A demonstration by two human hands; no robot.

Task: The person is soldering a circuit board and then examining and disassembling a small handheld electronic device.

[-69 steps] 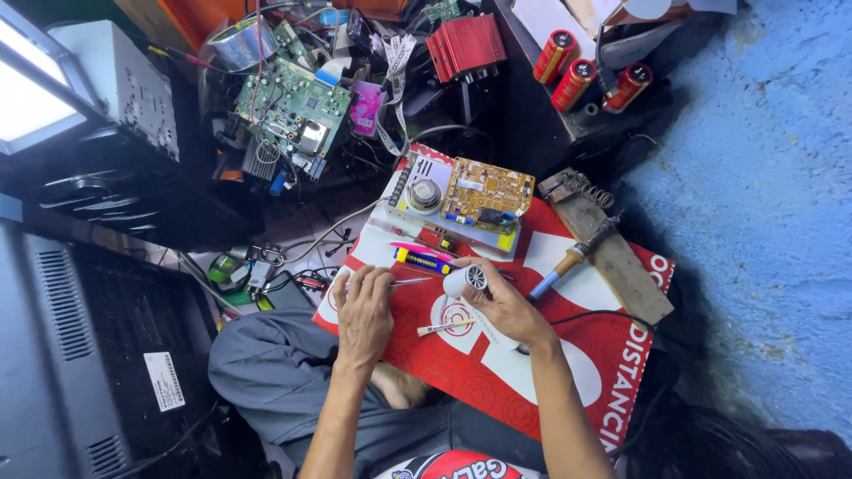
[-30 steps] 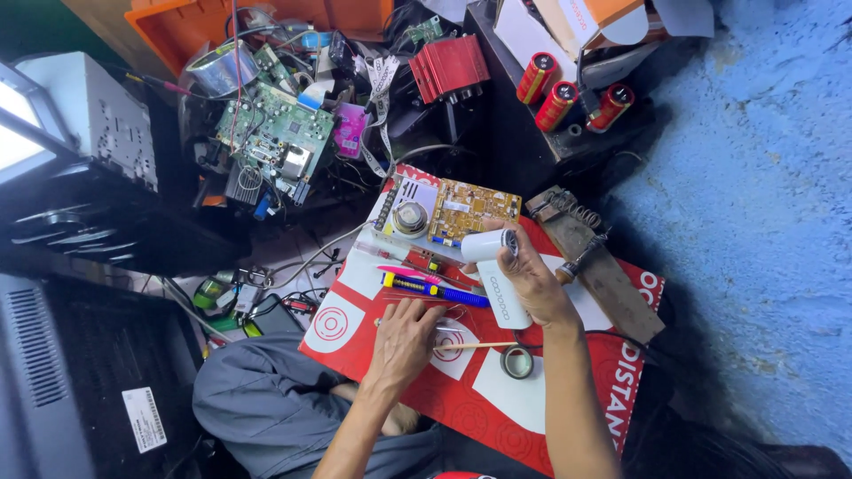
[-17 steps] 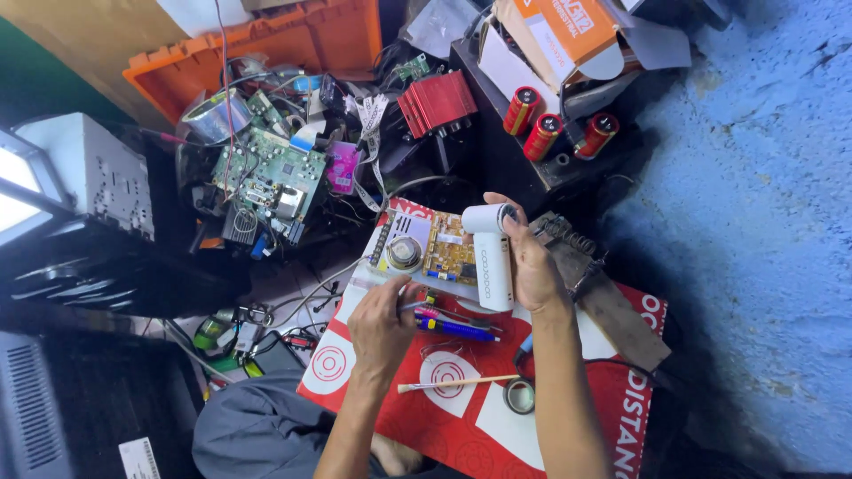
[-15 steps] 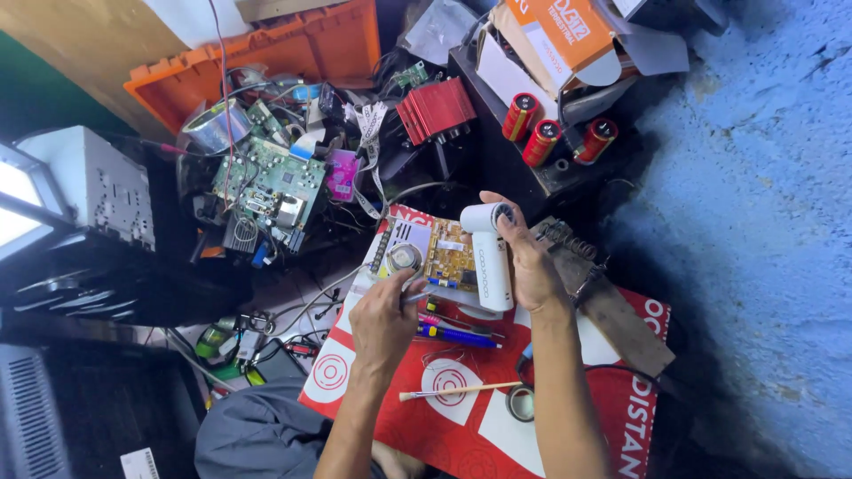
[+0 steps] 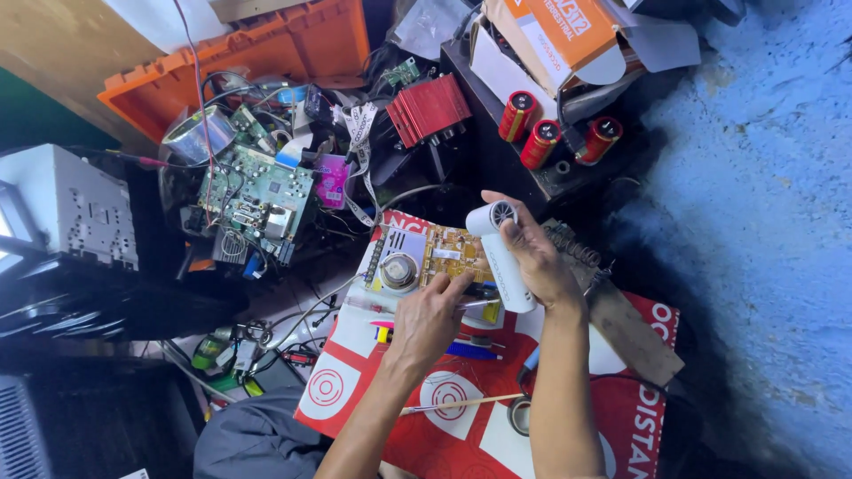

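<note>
Right hand (image 5: 537, 257) grips the white handheld blower (image 5: 502, 255), long axis upright, above the yellow circuit board (image 5: 444, 257); left hand (image 5: 428, 319) pinches a thin tool (image 5: 475, 304) just beside it.

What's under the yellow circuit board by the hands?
The yellow circuit board lies on a red-and-white printed sheet, which shows around its edges. The left hand and the white handheld blower in the right hand cover its near side; anything directly beneath is hidden.
</note>
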